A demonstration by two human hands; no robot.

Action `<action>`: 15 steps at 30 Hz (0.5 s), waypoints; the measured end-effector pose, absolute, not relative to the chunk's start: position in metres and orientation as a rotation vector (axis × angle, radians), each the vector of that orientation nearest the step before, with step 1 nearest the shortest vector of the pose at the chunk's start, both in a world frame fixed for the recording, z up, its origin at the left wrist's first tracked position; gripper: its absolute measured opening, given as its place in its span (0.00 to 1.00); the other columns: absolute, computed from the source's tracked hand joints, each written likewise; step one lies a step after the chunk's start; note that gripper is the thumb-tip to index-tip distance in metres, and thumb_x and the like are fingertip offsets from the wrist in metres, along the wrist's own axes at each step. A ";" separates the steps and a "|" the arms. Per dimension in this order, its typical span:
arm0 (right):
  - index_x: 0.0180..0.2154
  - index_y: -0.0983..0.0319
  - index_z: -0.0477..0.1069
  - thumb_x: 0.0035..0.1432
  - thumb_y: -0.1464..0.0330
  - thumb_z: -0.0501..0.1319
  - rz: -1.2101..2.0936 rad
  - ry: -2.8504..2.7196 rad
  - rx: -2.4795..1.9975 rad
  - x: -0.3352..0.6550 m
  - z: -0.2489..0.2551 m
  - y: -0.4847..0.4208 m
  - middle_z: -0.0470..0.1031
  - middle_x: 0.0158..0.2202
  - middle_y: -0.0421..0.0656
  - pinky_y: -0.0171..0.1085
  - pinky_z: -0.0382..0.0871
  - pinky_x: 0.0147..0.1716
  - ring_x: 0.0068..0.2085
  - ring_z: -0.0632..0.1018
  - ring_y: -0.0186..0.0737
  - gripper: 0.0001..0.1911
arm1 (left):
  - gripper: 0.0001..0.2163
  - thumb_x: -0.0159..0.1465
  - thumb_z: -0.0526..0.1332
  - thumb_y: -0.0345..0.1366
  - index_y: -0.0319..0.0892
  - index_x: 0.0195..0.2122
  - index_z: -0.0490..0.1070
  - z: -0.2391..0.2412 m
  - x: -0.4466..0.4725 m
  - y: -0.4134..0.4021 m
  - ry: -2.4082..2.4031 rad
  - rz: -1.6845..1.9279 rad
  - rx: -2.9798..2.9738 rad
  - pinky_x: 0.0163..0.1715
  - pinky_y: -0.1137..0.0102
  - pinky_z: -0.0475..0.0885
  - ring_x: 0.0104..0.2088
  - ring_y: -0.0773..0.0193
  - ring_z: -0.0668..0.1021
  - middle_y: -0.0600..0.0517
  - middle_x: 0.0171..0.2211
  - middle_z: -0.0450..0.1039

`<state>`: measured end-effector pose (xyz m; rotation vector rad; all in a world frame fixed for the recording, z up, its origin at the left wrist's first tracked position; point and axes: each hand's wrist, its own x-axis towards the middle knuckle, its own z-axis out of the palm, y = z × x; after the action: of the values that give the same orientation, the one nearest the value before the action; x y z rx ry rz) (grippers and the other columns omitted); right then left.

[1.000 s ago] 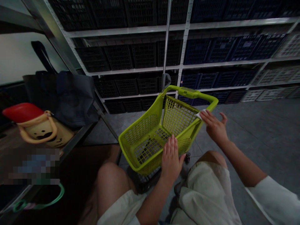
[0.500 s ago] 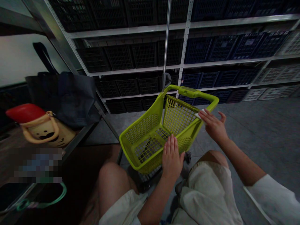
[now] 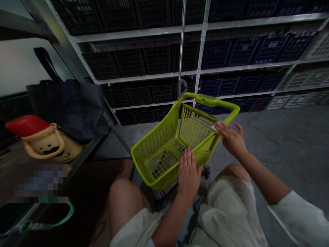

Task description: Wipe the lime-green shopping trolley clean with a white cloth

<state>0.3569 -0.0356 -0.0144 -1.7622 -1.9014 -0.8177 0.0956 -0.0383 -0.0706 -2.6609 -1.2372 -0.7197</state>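
Observation:
A lime-green plastic shopping cart (image 3: 164,164) with mesh sides stands before my knees, its basket towards me and its handle at the far side. My left hand (image 3: 189,173) lies flat against the near side wall, fingers straight and close together, holding nothing. At the upper right of the basket, my right hand (image 3: 231,137) presses a small white cloth or tissue (image 3: 216,125) onto the rim below the handle. Most of the cloth is hidden under my fingers. A metal pole (image 3: 182,48) rises from a grey holder (image 3: 182,87) at the handle's left corner.
Shelves (image 3: 144,32) of black crates (image 3: 130,61), blue crates (image 3: 243,49) and pale crates (image 3: 279,102) span the back. On the left table sit a dark tote bag (image 3: 77,109) and a tan bag with a red top (image 3: 48,144). A green strap (image 3: 64,219) hangs from its edge.
My right hand and the white cloth have slid slightly left and down along the cart's rim. My left hand stays on the side wall.

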 end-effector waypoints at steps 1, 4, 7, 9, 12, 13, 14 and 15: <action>0.64 0.58 0.62 0.56 0.82 0.50 -0.850 -1.800 -1.818 0.365 -0.011 -0.034 0.71 0.62 0.50 0.59 0.43 0.65 0.63 0.72 0.49 0.34 | 0.31 0.72 0.49 0.44 0.30 0.71 0.47 -0.070 0.096 -0.039 -1.239 -0.720 -2.663 0.68 0.59 0.59 0.72 0.54 0.55 0.41 0.73 0.47; 0.64 0.59 0.62 0.57 0.81 0.50 -0.853 -1.727 -1.869 0.343 -0.022 -0.036 0.71 0.62 0.51 0.58 0.43 0.65 0.64 0.70 0.49 0.34 | 0.32 0.71 0.50 0.44 0.31 0.71 0.46 -0.071 0.099 -0.040 -1.238 -0.731 -2.673 0.68 0.59 0.59 0.72 0.54 0.54 0.41 0.73 0.46; 0.65 0.59 0.60 0.57 0.81 0.50 -0.748 -1.985 -1.709 0.285 -0.047 -0.046 0.70 0.63 0.49 0.53 0.47 0.65 0.65 0.69 0.45 0.35 | 0.31 0.71 0.51 0.42 0.31 0.71 0.46 -0.071 0.100 -0.040 -1.231 -0.732 -2.674 0.68 0.58 0.59 0.72 0.54 0.54 0.40 0.73 0.46; 0.67 0.60 0.58 0.57 0.80 0.50 -0.671 -2.135 -1.611 0.261 -0.056 -0.051 0.68 0.65 0.50 0.50 0.50 0.64 0.66 0.67 0.43 0.36 | 0.31 0.70 0.52 0.38 0.31 0.71 0.46 -0.071 0.099 -0.039 -1.223 -0.714 -2.669 0.68 0.58 0.59 0.72 0.54 0.55 0.40 0.73 0.47; 0.68 0.58 0.54 0.55 0.81 0.50 -0.643 -2.263 -1.535 0.280 -0.047 -0.050 0.67 0.65 0.48 0.52 0.47 0.66 0.65 0.68 0.42 0.39 | 0.32 0.68 0.54 0.35 0.31 0.71 0.46 -0.071 0.096 -0.038 -1.216 -0.672 -2.658 0.68 0.58 0.60 0.72 0.54 0.55 0.40 0.72 0.47; 0.68 0.57 0.54 0.54 0.82 0.50 -0.665 -2.257 -1.547 0.298 -0.039 -0.047 0.68 0.65 0.47 0.53 0.45 0.66 0.65 0.69 0.42 0.40 | 0.33 0.68 0.55 0.35 0.31 0.71 0.46 -0.071 0.095 -0.037 -1.218 -0.655 -2.657 0.68 0.58 0.60 0.72 0.54 0.55 0.40 0.73 0.46; 0.67 0.56 0.56 0.53 0.82 0.50 -0.713 -2.195 -1.595 0.319 -0.030 -0.044 0.69 0.64 0.47 0.54 0.43 0.66 0.64 0.70 0.43 0.40 | 0.33 0.68 0.55 0.35 0.31 0.71 0.46 -0.071 0.095 -0.037 -1.221 -0.639 -2.657 0.68 0.59 0.60 0.72 0.54 0.55 0.40 0.73 0.46; 0.66 0.57 0.58 0.54 0.82 0.51 -0.770 -2.095 -1.667 0.339 -0.022 -0.041 0.69 0.64 0.48 0.56 0.43 0.66 0.64 0.71 0.45 0.39 | 0.33 0.67 0.56 0.35 0.31 0.71 0.46 -0.070 0.095 -0.037 -1.224 -0.627 -2.658 0.68 0.59 0.60 0.72 0.54 0.55 0.40 0.73 0.46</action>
<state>0.3391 -0.0407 -0.0221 -1.6672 -2.0953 -0.7700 0.0947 -0.0367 -0.0704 -2.6584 -1.2244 -0.6269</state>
